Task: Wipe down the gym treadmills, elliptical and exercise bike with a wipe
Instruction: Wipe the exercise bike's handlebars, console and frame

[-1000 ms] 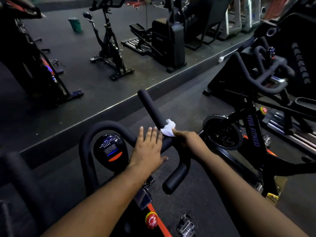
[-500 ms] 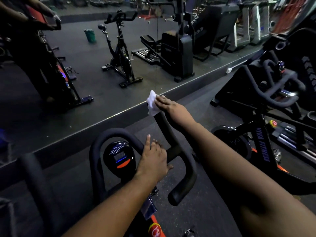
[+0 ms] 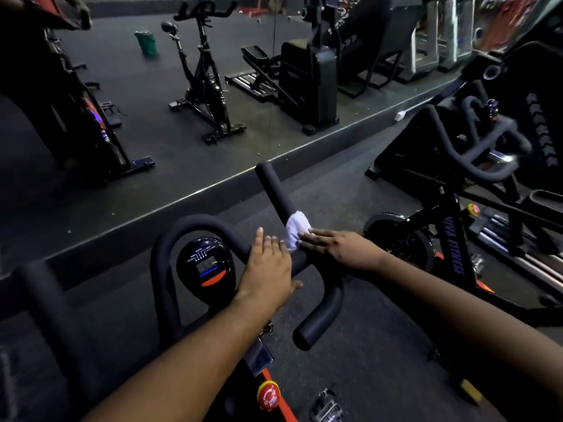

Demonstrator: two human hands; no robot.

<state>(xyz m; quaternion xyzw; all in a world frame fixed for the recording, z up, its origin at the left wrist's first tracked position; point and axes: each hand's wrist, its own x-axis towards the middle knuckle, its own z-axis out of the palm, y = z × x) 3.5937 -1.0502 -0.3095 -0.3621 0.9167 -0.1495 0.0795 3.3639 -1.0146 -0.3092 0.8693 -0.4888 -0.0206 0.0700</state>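
I stand at a black exercise bike whose handlebar (image 3: 274,190) has a prong reaching forward and a round console (image 3: 205,263) with a lit display inside its loop. My right hand (image 3: 341,248) holds a white wipe (image 3: 295,228) against the base of that prong. The wipe is bunched around the bar under my fingertips. My left hand (image 3: 268,269) rests flat on the crossbar just left of the wipe, fingers straight and thumb out.
A second black bike (image 3: 451,239) stands close on the right, with more machines behind it. A wall mirror (image 3: 91,178) runs across the front at floor level and reflects gym equipment. A red knob (image 3: 268,395) and a pedal (image 3: 326,406) lie below the handlebar.
My right hand slid the wipe out to the prong's tip, then back down to its base beside my left hand. The left hand has stayed on the crossbar.
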